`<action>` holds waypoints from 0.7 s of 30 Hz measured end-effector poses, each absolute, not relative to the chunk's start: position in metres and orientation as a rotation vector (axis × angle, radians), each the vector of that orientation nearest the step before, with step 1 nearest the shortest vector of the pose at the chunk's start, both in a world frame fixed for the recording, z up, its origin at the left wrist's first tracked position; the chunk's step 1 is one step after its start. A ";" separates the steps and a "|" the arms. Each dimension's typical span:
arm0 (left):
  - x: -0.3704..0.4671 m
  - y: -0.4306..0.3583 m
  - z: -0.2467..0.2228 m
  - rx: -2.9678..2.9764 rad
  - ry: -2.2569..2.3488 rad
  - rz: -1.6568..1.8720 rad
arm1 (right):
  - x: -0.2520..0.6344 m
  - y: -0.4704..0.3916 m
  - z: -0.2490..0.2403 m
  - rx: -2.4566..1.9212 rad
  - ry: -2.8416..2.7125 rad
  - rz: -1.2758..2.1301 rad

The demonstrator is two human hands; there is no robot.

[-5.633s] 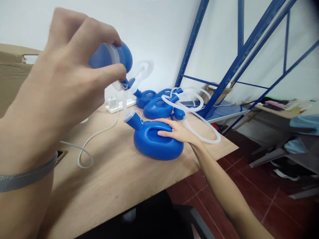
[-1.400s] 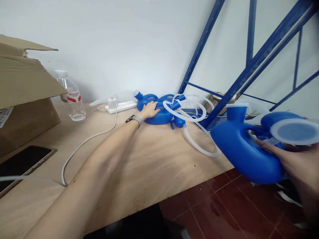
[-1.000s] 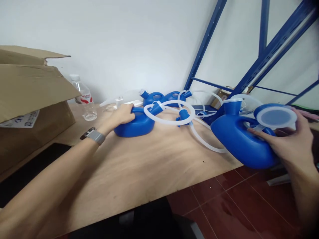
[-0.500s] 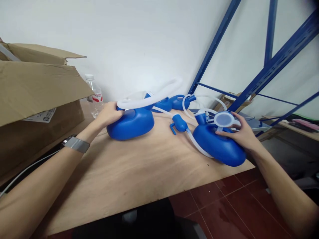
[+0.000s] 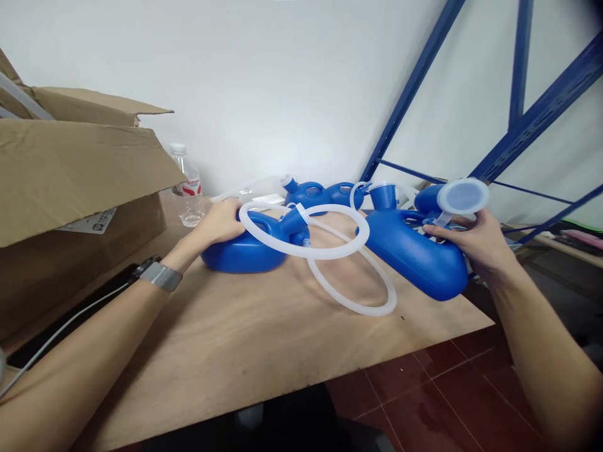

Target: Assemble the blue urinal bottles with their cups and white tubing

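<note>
On the tabletop (image 5: 226,339) sits a blue urinal bottle (image 5: 242,254), its neck pointing up to the right. My left hand (image 5: 219,221) is closed around its back end by the handle; some fingers are hidden. A white ribbed hose (image 5: 325,253) loops in front of that neck and trails down onto the wood. My right hand (image 5: 485,238) grips the handle area of a second blue urinal bottle (image 5: 414,257), tilted with its neck up to the left. A blue funnel piece with a translucent lid (image 5: 466,196) rests against those right fingers.
More blue urinal bottles (image 5: 306,196) stand by the wall. An open cardboard box (image 5: 85,166) fills the left side, with a clear water bottle (image 5: 190,188) beside it. A blue metal rack (image 5: 414,81) rises at right, past the table edge.
The right bottle has lifted and tilted, and its funnel piece has swung up beside my right hand. The left bottle's hose has dropped into loops in front of its neck.
</note>
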State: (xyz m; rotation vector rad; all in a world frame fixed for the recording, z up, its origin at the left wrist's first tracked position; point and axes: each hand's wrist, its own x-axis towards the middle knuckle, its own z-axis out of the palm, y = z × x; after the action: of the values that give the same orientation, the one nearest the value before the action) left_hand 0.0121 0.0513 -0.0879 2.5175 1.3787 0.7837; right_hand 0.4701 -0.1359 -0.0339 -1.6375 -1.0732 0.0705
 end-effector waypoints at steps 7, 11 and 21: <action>0.014 0.053 -0.095 2.531 1.313 0.832 | 0.513 -0.099 -0.059 -1.948 -1.092 -0.067; 0.013 0.055 -0.095 2.565 1.290 0.808 | 0.515 -0.070 -0.071 -2.033 -1.170 -0.141; 0.011 0.055 -0.091 2.595 1.284 0.713 | 0.475 -0.005 -0.082 -2.051 -1.188 0.035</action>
State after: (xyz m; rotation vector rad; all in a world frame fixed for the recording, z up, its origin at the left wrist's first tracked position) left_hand 0.0113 0.0545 -0.0906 2.5954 1.2845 0.7127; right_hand 0.4748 -0.0045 -0.0821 -2.0513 -1.1882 0.0352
